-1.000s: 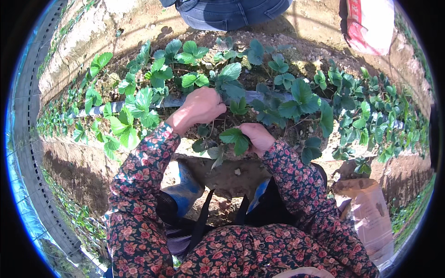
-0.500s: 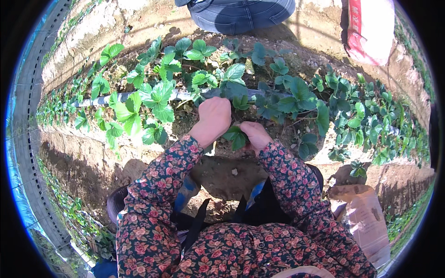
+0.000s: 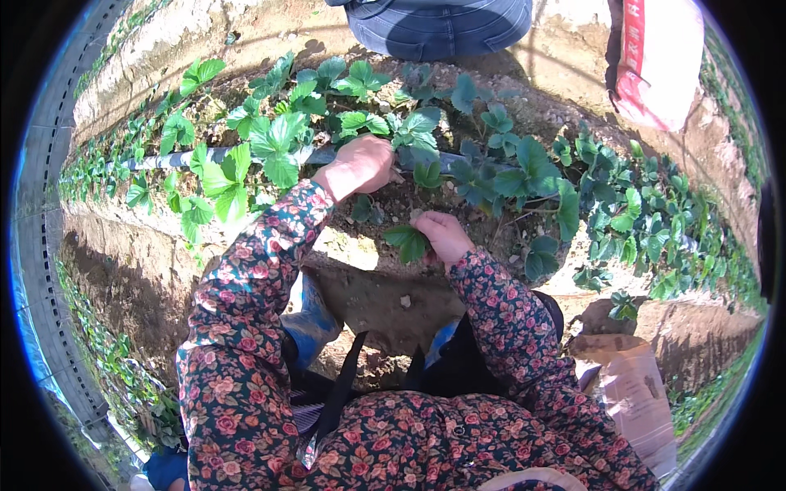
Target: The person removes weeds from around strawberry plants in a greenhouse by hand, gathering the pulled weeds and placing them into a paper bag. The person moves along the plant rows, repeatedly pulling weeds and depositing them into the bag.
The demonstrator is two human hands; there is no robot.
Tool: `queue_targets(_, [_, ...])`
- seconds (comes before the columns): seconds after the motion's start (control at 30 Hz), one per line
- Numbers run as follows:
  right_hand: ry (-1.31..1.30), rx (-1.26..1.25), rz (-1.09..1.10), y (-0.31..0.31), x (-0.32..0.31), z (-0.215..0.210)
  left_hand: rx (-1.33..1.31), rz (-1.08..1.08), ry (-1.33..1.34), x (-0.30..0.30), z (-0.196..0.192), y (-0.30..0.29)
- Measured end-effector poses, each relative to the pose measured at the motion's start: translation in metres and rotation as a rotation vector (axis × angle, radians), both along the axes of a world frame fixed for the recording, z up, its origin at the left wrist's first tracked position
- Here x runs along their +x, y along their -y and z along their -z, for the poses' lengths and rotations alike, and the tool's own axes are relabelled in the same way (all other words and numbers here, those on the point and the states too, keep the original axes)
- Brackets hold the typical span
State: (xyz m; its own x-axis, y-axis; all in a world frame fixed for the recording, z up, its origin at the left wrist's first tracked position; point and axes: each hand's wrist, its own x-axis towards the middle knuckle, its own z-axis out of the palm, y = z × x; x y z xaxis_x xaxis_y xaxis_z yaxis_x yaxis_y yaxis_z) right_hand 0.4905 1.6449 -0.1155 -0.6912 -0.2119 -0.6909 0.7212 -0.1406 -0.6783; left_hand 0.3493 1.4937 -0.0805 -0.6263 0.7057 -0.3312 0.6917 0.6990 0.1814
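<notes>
My left hand [image 3: 362, 167] reaches over the grey pipe [image 3: 321, 155] into the strawberry plants, at the foot of a leafy plant [image 3: 416, 124]. Its fingers are curled closed, with their tips pointing down toward the soil; whatever they hold is hidden. Closer to me, my right hand [image 3: 444, 237] pinches a green strawberry leaf [image 3: 407, 241], which sticks out to the left of the fingers above the bed's near edge. A small plant [image 3: 366, 210] grows in the soil between the two hands.
More strawberry plants [image 3: 532, 168] line the bed on both sides. Across it a person in jeans [image 3: 438, 29] is crouching. A white and red sack [image 3: 661, 65] lies at the far right, a brown paper sack [image 3: 629, 393] at the near right. My blue boots [image 3: 313, 323] stand in the furrow.
My left hand has moved up and slightly left, away from my right hand. The right hand has shifted a little, still pinching the leaf.
</notes>
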Motion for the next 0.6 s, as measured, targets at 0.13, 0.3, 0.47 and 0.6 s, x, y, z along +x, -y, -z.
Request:
queue_targets(0.13, [0.030, 0.020, 0.024, -0.004, -0.001, 0.005, 0.049, -0.167, 0.380, -0.010, -0.024, 0.015])
queue_targets(0.3, [-0.033, 0.022, -0.039, 0.002, -0.003, 0.004, 0.315, -0.193, 0.010, 0.022, -0.006, -0.004])
queue_targets(0.47, [-0.326, 0.308, -0.106, 0.003, 0.006, 0.020, 0.444, -0.339, -0.117, 0.036, 0.017, -0.019])
queue_targets(0.6, [-0.294, 0.354, -0.136, 0.007, 0.001, 0.017, 0.326, -0.281, -0.048, 0.027, 0.011, -0.033])
